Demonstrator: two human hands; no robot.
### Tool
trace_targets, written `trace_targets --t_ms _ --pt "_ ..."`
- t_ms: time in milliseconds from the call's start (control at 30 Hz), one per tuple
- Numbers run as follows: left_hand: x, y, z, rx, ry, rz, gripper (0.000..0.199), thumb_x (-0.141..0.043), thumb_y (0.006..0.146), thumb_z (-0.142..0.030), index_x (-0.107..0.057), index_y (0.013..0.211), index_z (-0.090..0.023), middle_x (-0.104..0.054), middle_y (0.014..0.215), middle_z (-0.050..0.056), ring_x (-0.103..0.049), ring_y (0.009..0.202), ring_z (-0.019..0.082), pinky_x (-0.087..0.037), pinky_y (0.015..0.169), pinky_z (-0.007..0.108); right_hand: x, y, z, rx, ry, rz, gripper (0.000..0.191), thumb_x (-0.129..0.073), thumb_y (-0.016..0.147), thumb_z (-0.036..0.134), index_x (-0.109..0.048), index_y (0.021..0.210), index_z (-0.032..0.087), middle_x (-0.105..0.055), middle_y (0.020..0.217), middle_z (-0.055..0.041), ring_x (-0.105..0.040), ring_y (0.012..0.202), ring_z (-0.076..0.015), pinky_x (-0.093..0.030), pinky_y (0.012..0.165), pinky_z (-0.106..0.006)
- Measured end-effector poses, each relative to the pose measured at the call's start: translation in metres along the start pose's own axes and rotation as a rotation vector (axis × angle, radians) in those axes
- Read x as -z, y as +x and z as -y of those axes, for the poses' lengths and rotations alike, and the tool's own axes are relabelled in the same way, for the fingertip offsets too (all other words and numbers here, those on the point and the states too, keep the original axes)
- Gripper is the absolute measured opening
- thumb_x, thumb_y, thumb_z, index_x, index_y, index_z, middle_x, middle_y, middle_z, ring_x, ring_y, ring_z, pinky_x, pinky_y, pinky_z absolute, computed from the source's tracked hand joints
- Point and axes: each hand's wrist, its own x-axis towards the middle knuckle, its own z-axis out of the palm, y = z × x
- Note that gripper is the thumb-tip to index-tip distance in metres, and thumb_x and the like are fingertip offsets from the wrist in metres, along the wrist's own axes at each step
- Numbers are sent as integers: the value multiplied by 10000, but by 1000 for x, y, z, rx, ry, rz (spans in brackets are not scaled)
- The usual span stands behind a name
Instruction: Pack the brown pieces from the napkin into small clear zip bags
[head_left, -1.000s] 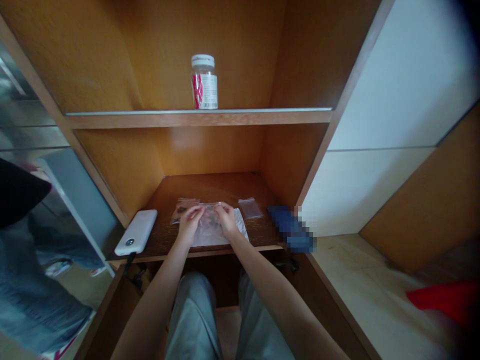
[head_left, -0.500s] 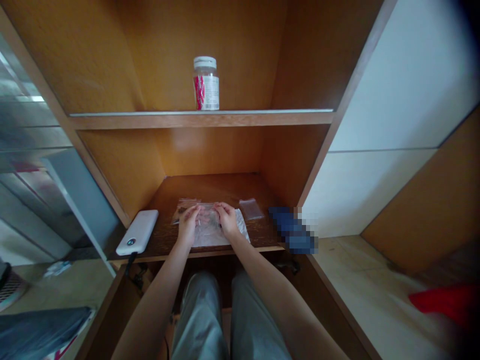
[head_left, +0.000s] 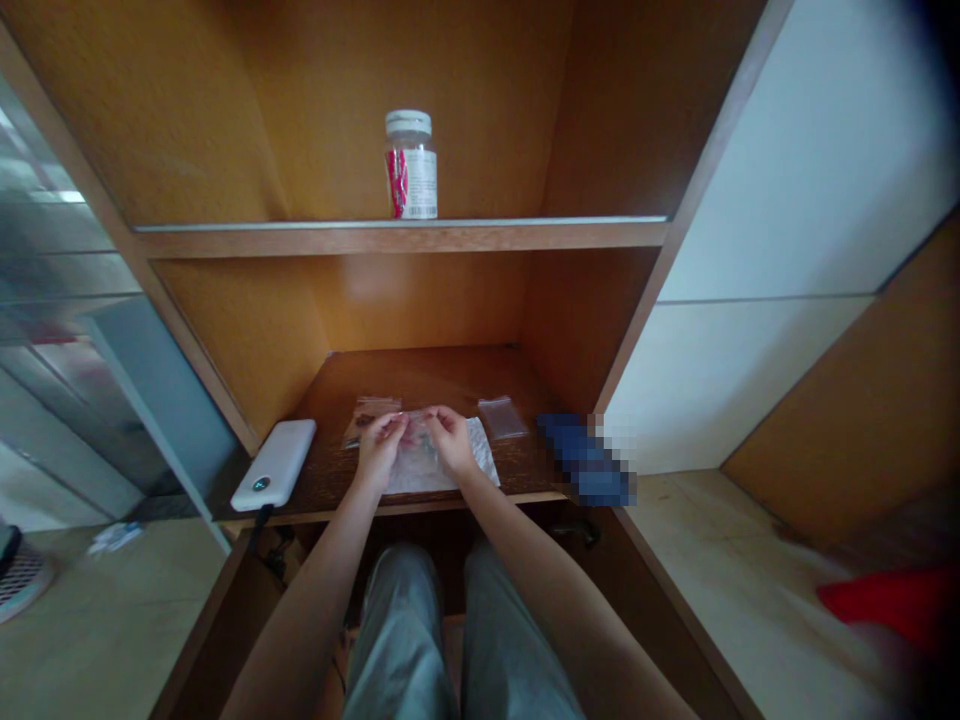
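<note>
Between my hands is a small clear plastic bag [head_left: 417,428], held by its upper edge over a white crinkled sheet [head_left: 486,462] on the brown desk surface. My left hand [head_left: 382,440] pinches the bag's left side, fingers closed. On its right side my right hand [head_left: 448,436] pinches it with thumb and fingers. What the bag contains is too blurred to make out. Behind my left hand lies another clear zip bag [head_left: 367,410] with small brownish contents. A flat clear zip bag [head_left: 502,418] rests to the right of the sheet.
A white power bank [head_left: 276,462] with a black cable lies at the left front. At the right edge is a dark blue item [head_left: 585,458], partly pixelated. A white-capped bottle [head_left: 411,170] stands on the upper shelf [head_left: 525,236].
My hands have drawn slightly closer together at the bag's upper edge. The blue fabric at the lower left has gone from view.
</note>
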Motion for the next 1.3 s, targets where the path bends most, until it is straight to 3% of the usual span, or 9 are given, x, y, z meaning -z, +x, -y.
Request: trace_targets --t_ms 200,367,600,933,1300 --pt "3 2 4 -32 52 20 259 -651 635 -367 -595 763 -149 -609 652 12 -549 483 108 -458 461 232 -1 0 -5 17 8 63 96 -521 719 242 -575 665 184 -604 644 -1 -544 601 -124 -432 583 -235" --pt "1 2 4 -56 42 -66 225 -665 616 -323 -599 743 -150 -629 716 25 -588 605 121 -482 548 229 -1 -1 -7 11 -13 45 109 -536 716 264 -588 666 183 -613 644 -4 -551 595 -125 -442 570 -235" --pt "0 -1 1 -75 69 -18 243 -661 628 -321 -620 797 -152 -648 788 50 -609 682 145 -498 568 240 -2 -3 -1 41 -23 87 155 -562 729 315 -646 784 196 -665 748 -29 -597 673 -141 -470 632 -262" --pt "2 1 4 -92 125 -43 207 -662 616 -287 -636 773 -153 -662 788 55 -619 694 163 -506 596 271 -1 -4 -3 32 -104 83 169 -564 727 310 -668 784 189 -670 734 -30 -591 662 -149 -463 619 -264" --pt "-2 -2 -1 -100 111 -70 197 -630 665 -291 -624 815 -162 -652 801 58 -616 666 159 -504 502 240 -3 -3 2 34 -84 43 164 -561 728 324 -647 742 185 -658 696 -30 -590 649 -146 -461 623 -265"
